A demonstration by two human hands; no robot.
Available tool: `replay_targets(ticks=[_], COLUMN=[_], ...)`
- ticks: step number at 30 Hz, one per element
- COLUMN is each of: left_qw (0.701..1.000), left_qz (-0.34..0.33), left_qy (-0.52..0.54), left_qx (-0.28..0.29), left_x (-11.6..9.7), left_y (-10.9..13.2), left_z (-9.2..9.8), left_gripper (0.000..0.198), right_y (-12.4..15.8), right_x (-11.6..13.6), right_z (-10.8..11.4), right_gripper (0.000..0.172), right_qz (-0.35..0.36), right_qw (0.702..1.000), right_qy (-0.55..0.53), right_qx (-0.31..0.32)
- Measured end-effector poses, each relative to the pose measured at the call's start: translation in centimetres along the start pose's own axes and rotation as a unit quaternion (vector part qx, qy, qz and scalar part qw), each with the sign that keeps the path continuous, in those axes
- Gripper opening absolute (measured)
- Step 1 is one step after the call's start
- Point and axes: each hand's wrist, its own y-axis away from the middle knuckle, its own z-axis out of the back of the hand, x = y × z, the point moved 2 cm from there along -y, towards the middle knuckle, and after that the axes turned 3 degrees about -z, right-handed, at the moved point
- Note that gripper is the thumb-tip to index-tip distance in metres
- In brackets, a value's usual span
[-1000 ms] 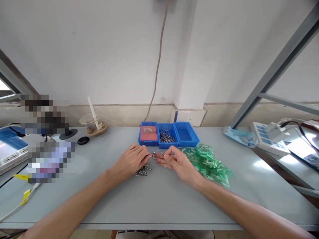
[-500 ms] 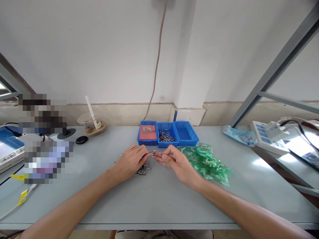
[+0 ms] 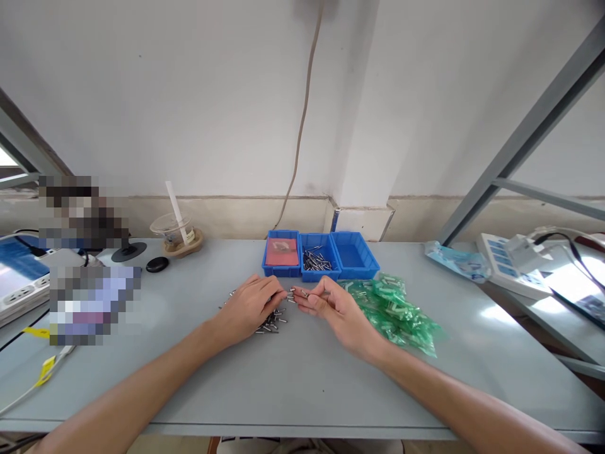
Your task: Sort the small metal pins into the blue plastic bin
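Observation:
My left hand (image 3: 248,304) rests palm down over a pile of small metal pins (image 3: 270,323), its fingers curled together and hiding part of the pile. At its fingertips, a few loose metal pieces (image 3: 291,295) lie in the gap between the two hands. Whether the left fingers grip any of them cannot be made out. My right hand (image 3: 338,309) is closed in a pinch, with a small metal pin (image 3: 305,294) showing between thumb and fingers. Behind the hands, the middle blue bin (image 3: 320,275) contains many similar pins (image 3: 316,259).
The left blue bin (image 3: 282,272) holds a red card; the right blue bin (image 3: 354,249) stands beside the middle one. Green plastic bags (image 3: 397,312) lie by my right wrist. Farther off are a clear cup (image 3: 172,227), a black disc (image 3: 157,264) and a power strip (image 3: 508,265).
The view has shifted slightly. Both hands keep nearly the same pose and place, with only slight finger movement near the small metal pieces.

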Motion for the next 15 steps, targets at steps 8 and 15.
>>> replay_targets(ticks=[8, 15], left_qw=[1.000, 0.999], left_qz=[0.013, 0.023], left_qy=[-0.013, -0.033], left_qx=[0.003, -0.034], left_x=[0.08, 0.32], left_y=[0.07, 0.04], left_z=[-0.22, -0.28], left_gripper=[0.031, 0.033], right_y=[-0.25, -0.11], right_x=[-0.44, 0.15], right_z=[0.28, -0.02], right_gripper=[0.035, 0.038], right_qz=[-0.006, -0.040], right_qw=[1.000, 0.999], right_qy=[0.023, -0.031], right_qx=[-0.018, -0.017])
